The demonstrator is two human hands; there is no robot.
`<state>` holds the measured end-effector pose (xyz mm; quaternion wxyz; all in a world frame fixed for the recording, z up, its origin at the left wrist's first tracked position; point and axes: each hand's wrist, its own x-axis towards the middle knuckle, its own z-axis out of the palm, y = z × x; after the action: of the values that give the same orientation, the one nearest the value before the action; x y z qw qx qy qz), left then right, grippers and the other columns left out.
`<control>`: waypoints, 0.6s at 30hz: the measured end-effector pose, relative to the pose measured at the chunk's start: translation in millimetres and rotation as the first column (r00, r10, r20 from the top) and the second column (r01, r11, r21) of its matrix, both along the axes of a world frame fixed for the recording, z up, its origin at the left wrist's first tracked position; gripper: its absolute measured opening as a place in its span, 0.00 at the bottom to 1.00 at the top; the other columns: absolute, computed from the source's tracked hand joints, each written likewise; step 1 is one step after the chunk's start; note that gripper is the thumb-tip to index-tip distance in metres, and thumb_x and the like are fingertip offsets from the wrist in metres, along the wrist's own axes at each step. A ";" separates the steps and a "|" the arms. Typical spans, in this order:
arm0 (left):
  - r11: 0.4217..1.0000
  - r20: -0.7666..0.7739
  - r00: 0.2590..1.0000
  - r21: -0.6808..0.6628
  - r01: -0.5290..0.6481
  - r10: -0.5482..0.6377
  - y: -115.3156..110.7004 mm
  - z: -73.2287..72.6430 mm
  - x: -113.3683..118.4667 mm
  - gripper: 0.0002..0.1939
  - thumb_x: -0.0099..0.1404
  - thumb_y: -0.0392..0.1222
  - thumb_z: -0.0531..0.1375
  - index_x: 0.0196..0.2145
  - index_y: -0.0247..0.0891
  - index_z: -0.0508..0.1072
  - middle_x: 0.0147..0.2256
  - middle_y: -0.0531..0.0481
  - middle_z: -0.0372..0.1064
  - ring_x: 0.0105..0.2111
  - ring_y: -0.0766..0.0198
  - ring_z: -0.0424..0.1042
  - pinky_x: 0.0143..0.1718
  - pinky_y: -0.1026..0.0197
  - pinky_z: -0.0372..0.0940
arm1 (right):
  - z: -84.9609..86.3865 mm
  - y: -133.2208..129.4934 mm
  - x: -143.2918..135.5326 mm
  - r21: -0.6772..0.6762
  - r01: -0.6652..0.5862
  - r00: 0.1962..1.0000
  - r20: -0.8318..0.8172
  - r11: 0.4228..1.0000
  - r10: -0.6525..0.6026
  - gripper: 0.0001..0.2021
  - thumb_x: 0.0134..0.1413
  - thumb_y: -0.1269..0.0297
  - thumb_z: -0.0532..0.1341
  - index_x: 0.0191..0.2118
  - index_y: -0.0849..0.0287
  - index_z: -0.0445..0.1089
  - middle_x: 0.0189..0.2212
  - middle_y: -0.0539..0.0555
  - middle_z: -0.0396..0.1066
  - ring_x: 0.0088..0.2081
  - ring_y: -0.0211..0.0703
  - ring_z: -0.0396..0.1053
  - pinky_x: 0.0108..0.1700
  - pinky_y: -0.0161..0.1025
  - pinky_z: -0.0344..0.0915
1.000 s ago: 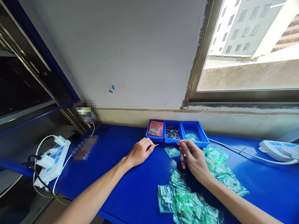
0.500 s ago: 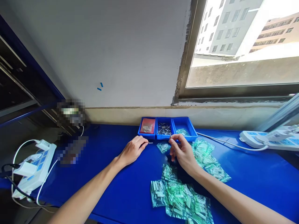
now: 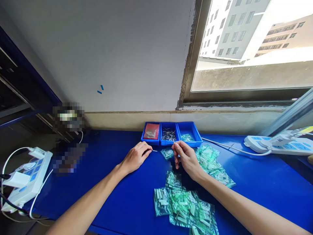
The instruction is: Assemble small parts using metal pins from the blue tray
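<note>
At the centre of the frame, the left hand (image 3: 135,158) rests on the glossy blue surface (image 3: 117,199), its fingers curled and pinching a thin, pale pin-like piece (image 3: 154,150) that pokes out toward the right. Just beside it, the right hand (image 3: 187,158) is raised slightly, thumb and forefinger closed on a tiny metal pin (image 3: 173,142) at the front edge of the middle blue plastic bin (image 3: 168,134), which holds a loose heap of shiny pins.

By the look of it, the step in hand is bringing the two small parts together; the next move would call for fine alignment of both tips.

The left red-lined bin (image 3: 151,132) and right bin (image 3: 189,136) flank it. Crinkly green-printed clear plastic packets (image 3: 186,207) lie scattered in the lower centre.
</note>
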<state>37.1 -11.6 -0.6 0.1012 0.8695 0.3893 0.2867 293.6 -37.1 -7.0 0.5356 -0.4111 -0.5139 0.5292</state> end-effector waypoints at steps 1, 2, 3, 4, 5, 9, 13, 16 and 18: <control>1.000 0.001 1.000 0.001 -0.002 0.002 0.2 -0.3 -0.2 0.08 0.79 0.40 0.54 0.45 0.41 0.74 0.43 0.49 0.73 0.45 0.59 0.72 0.51 0.56 0.67 | 1.4 0.2 -0.1 -0.017 -0.006 1.000 -0.020 1.000 0.006 0.20 0.63 0.41 0.63 0.37 0.55 0.68 0.25 0.45 0.62 0.19 0.35 0.62 0.15 0.33 0.67; 1.000 0.001 1.000 0.000 -0.003 0.003 0.3 -0.7 -0.4 0.08 0.79 0.40 0.54 0.44 0.41 0.74 0.43 0.49 0.73 0.45 0.59 0.72 0.51 0.55 0.67 | 2.5 0.2 -0.2 -0.031 -0.005 0.999 -0.033 1.000 0.004 0.20 0.63 0.40 0.63 0.37 0.55 0.67 0.24 0.44 0.61 0.19 0.35 0.61 0.15 0.32 0.67; 1.000 0.000 1.000 -0.002 -0.003 0.003 0.5 -1.0 -0.7 0.08 0.79 0.40 0.54 0.44 0.41 0.74 0.43 0.49 0.73 0.45 0.59 0.72 0.51 0.55 0.67 | 3.0 0.2 -0.2 -0.039 0.000 0.999 -0.039 0.999 -0.001 0.20 0.63 0.40 0.63 0.37 0.55 0.67 0.24 0.44 0.61 0.19 0.34 0.61 0.15 0.32 0.67; 1.000 -0.002 1.000 -0.006 -0.002 0.002 0.6 -1.3 -0.9 0.08 0.79 0.40 0.54 0.44 0.41 0.74 0.43 0.49 0.73 0.45 0.58 0.72 0.51 0.55 0.67 | 2.9 0.1 -0.2 -0.039 0.006 0.999 -0.037 0.999 -0.007 0.20 0.63 0.41 0.63 0.37 0.55 0.67 0.25 0.44 0.62 0.19 0.34 0.62 0.15 0.32 0.67; 1.000 -0.003 1.000 -0.009 0.000 0.000 0.6 -1.5 -1.0 0.09 0.79 0.41 0.54 0.45 0.41 0.74 0.43 0.49 0.73 0.45 0.58 0.72 0.51 0.55 0.67 | 2.2 -0.1 -0.1 -0.030 0.012 0.999 -0.030 0.999 -0.013 0.20 0.63 0.41 0.63 0.37 0.54 0.68 0.26 0.45 0.63 0.19 0.34 0.62 0.15 0.32 0.66; 1.000 0.005 1.000 -0.021 0.009 -0.009 0.1 -0.5 -0.3 0.09 0.79 0.41 0.54 0.44 0.41 0.74 0.44 0.49 0.73 0.46 0.58 0.72 0.51 0.55 0.67 | -2.4 -1.4 0.1 0.043 0.024 0.999 0.033 0.999 -0.025 0.17 0.63 0.44 0.65 0.40 0.53 0.67 0.26 0.45 0.64 0.19 0.36 0.62 0.15 0.33 0.66; 1.000 0.009 1.000 -0.031 0.001 -0.001 0.2 1.2 1.1 0.10 0.80 0.43 0.53 0.44 0.42 0.74 0.43 0.48 0.73 0.46 0.58 0.72 0.51 0.55 0.67 | -2.4 -2.9 0.8 0.074 0.002 0.995 0.098 0.997 -0.009 0.15 0.64 0.46 0.65 0.39 0.52 0.66 0.20 0.43 0.59 0.20 0.38 0.61 0.17 0.33 0.66; 0.999 0.001 1.000 -0.038 0.010 -0.010 1.6 0.1 1.0 0.10 0.80 0.43 0.53 0.44 0.41 0.74 0.43 0.48 0.73 0.46 0.58 0.72 0.51 0.55 0.67 | -1.0 -3.3 1.8 0.087 0.002 0.993 0.121 0.996 -0.013 0.16 0.62 0.47 0.67 0.37 0.52 0.65 0.22 0.44 0.60 0.20 0.37 0.61 0.17 0.33 0.65; 0.999 -0.006 1.000 -0.045 0.020 -0.020 2.7 -1.7 0.2 0.11 0.80 0.43 0.52 0.45 0.41 0.74 0.43 0.48 0.73 0.46 0.58 0.72 0.51 0.55 0.67 | -0.9 -3.6 2.3 0.096 0.002 0.990 0.142 0.995 -0.015 0.16 0.61 0.47 0.67 0.37 0.52 0.66 0.22 0.44 0.60 0.21 0.37 0.61 0.17 0.33 0.65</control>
<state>37.2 -8.9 -2.3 0.1221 0.8719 0.3871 0.2740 295.9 -40.7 -8.0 0.5188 -0.4239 -0.5739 0.4711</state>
